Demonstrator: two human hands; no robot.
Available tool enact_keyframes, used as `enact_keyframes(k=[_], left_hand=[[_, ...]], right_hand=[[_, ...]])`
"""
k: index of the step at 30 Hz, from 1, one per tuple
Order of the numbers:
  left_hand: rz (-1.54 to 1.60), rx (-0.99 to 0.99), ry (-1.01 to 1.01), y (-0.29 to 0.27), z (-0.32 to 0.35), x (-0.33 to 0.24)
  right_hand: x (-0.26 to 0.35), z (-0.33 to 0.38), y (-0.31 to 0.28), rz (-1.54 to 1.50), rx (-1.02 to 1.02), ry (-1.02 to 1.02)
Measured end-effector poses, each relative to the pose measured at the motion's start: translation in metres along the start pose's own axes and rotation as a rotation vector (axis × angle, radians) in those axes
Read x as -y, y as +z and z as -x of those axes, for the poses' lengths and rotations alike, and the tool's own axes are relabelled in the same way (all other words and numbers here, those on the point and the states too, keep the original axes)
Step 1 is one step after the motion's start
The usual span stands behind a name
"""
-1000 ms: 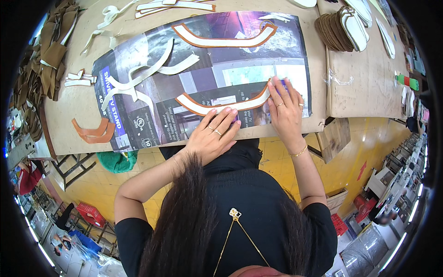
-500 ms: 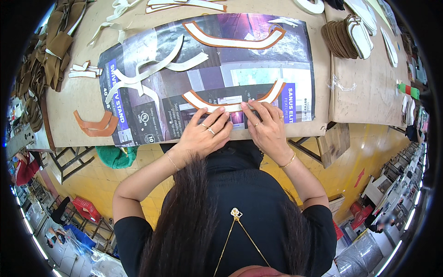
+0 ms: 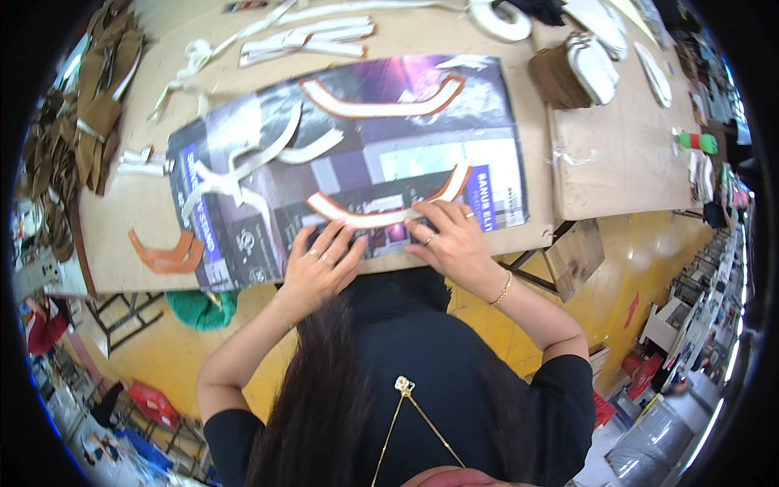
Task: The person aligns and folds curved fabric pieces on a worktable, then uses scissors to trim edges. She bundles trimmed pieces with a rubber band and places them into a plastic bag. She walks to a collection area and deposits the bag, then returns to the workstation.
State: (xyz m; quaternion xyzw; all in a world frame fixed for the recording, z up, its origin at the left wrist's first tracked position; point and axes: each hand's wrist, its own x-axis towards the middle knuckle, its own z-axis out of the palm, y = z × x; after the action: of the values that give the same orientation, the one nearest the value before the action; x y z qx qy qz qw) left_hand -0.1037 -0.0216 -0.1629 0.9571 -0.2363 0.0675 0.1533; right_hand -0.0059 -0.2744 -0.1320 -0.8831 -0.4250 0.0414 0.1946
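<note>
From my remote seat, the biggest thing I see is the brown worktable [image 3: 617, 154], with a large glossy printed sheet [image 3: 487, 114] spread across it, probably as a mat to keep the tabletop clean. On the sheet's near edge lies a curved white strip with an orange-brown border [image 3: 365, 217]. Both hands rest flat on it with fingers spread, nothing pinched: the left hand [image 3: 320, 268] near its middle, the right hand [image 3: 450, 239] toward its right end, seemingly pressing it down so it bonds or lies flat. A similar curved strip [image 3: 381, 105] lies farther back, and two orange curved pieces [image 3: 166, 252] sit off the sheet on the left.
</note>
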Motion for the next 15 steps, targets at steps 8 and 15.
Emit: enact_keyframes(k=[8, 15], left_hand=[[-0.143, -0.083, -0.276, -0.009, 0.004, 0.011], [-0.081, 0.031, -0.327, 0.002, 0.008, 0.004]], right_hand=[[-0.029, -0.039, -0.033, -0.215, 0.017, 0.04], [-0.052, -0.109, -0.061, -0.079, -0.202, -0.031]])
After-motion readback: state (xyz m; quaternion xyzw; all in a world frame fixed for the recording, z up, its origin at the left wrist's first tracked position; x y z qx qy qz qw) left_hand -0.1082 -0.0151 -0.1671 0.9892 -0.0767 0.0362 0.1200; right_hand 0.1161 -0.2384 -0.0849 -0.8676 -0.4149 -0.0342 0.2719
